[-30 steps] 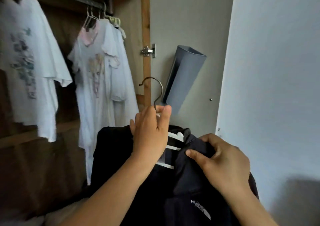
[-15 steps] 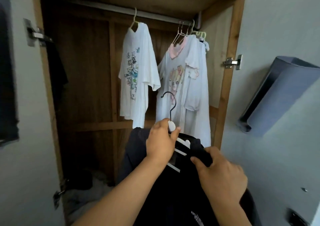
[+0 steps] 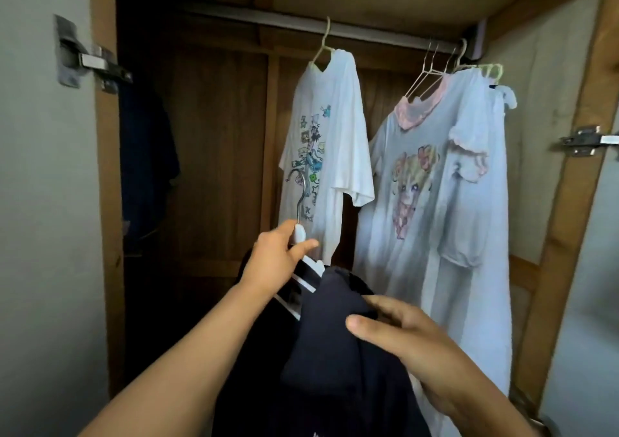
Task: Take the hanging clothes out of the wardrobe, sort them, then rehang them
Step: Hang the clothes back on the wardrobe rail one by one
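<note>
A: Status on the rehang?

B: Partly done, as judged from the rail (image 3: 335,31). One white graphic T-shirt (image 3: 326,155) is hung near the rail's middle; a pale printed T-shirt (image 3: 432,182) and more light garments are bunched at the rail's right end. A dark garment (image 3: 147,155) is seen in shadow below the rail's left end; how it is hung cannot be told.

A: And the one in hand?

B: A dark navy garment (image 3: 335,353) on a white hanger (image 3: 308,269), held well below the rail, in front of the graphic T-shirt. The hanger neck is pinched by the left hand (image 3: 278,259), thumb and fingers curled round it under the metal hook (image 3: 301,188). The fabric at the collar is gripped by the right hand (image 3: 412,343), thumb on top.

A: Left to do?

B: The hook is not yet on the rail. Free rail is available left of the graphic T-shirt. Whether more clothes remain outside cannot be told.
</note>
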{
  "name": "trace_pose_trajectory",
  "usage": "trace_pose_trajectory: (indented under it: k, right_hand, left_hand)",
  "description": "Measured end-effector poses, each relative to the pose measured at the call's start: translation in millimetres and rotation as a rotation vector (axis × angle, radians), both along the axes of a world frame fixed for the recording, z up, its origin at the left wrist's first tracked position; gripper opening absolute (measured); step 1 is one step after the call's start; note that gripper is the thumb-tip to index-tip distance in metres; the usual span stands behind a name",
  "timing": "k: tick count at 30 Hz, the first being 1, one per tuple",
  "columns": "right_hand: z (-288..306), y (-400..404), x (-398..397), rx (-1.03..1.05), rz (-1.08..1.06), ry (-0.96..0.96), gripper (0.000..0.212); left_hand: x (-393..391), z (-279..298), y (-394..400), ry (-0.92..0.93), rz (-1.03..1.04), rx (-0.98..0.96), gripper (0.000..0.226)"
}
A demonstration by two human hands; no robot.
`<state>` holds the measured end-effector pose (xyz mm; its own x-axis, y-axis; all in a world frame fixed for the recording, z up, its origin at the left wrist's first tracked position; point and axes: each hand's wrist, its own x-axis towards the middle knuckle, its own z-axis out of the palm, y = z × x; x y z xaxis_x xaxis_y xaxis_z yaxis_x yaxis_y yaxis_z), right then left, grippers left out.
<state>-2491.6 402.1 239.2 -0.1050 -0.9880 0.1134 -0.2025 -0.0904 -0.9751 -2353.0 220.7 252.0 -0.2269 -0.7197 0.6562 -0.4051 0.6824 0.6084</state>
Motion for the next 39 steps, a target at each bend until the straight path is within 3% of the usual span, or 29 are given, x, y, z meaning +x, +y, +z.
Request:
trace_pose_trajectory:
  k: [4, 7, 11, 14, 18, 21, 24, 28, 30, 32, 36, 39]
  right_hand:
    - [-6, -67, 14, 0.030, -0.001, -0.076, 0.030]
    - [-14, -105, 25, -0.010, -0.089, -0.074, 0.015]
    - [-21, -147, 40, -0.059, -0.074, -0.129, 0.019]
    - [-27, -178, 51, -0.126, -0.079, -0.097, 0.023]
    - [-33, -215, 65, -0.170, -0.048, -0.020, 0.019]
    - [-32, -239, 70, -0.172, -0.029, 0.010, 0.015]
    - [-27, -258, 68, -0.176, 0.028, 0.025, 0.016]
    - [-9, -272, 49, -0.183, 0.256, 0.090, 0.038]
    - [0, -279, 34, -0.219, 0.324, 0.059, 0.050]
    - [7, -295, 21, -0.385, 0.250, 0.113, 0.054]
    - [22, -337, 19, -0.653, 0.084, 0.281, 0.030]
    - [38, -365, 26, -0.753, 0.064, 0.342, 0.033]
  left_hand:
    - [5, 6, -47, 0.024, -0.023, 0.038, 0.024]
    - [11, 5, -72, 0.050, -0.029, 0.055, 0.022]
    - [26, 10, -99, 0.094, 0.038, 0.098, 0.038]
    - [43, 17, -105, 0.059, 0.212, 0.308, 0.062]
    - [45, 22, -99, 0.063, 0.224, 0.631, 0.054]
    - [36, 21, -117, 0.035, 0.300, 0.594, 0.036]
    - [28, 18, -134, 0.119, 0.351, 0.556, 0.042]
    - [30, 24, -146, 0.116, 0.448, 0.470, 0.019]
    - [43, 31, -150, 0.037, 0.532, 0.431, 0.021]
    - [56, 41, -150, -0.065, 0.643, 0.382, 0.018]
    - [70, 65, -144, -0.340, 0.946, 0.232, 0.017]
    - [74, 86, -139, -0.470, 1.124, 0.094, 0.022]
